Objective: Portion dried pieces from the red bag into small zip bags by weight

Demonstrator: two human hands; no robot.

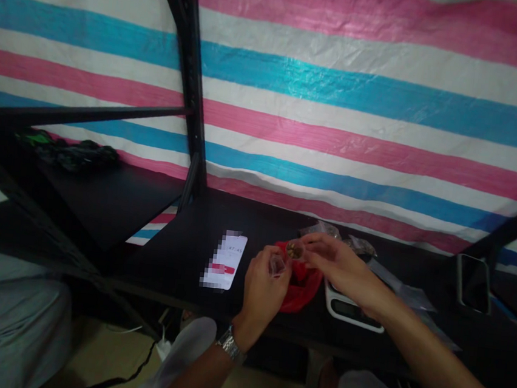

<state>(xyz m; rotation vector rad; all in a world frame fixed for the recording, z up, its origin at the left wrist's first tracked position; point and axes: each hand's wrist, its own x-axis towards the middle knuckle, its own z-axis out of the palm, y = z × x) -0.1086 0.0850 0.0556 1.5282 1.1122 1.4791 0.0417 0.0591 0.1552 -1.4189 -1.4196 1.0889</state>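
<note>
My left hand (pixel 264 283), with a metal watch (pixel 228 342) on its wrist, is closed around a small clear plastic piece (pixel 276 265); whether it is a lid or a bag I cannot tell. Between the fingers of my right hand (pixel 336 262) is a small round clear cup (pixel 295 250) with tiny yellowish-brown pieces inside. Both hands are close together above a red plastic bag (pixel 300 292) on the black shelf (pixel 180 244). Under my right forearm lies a white digital scale (pixel 351 316), partly hidden.
A lit phone (pixel 229 261) lies left of my hands, another phone (pixel 473 283) at the right. Clear bags (pixel 326 229) are behind my hands, flat plastic bags (pixel 413 296) to the right. A black post (pixel 191 84) rises before the striped sheet. Someone's grey clothing (pixel 12 323) shows lower left.
</note>
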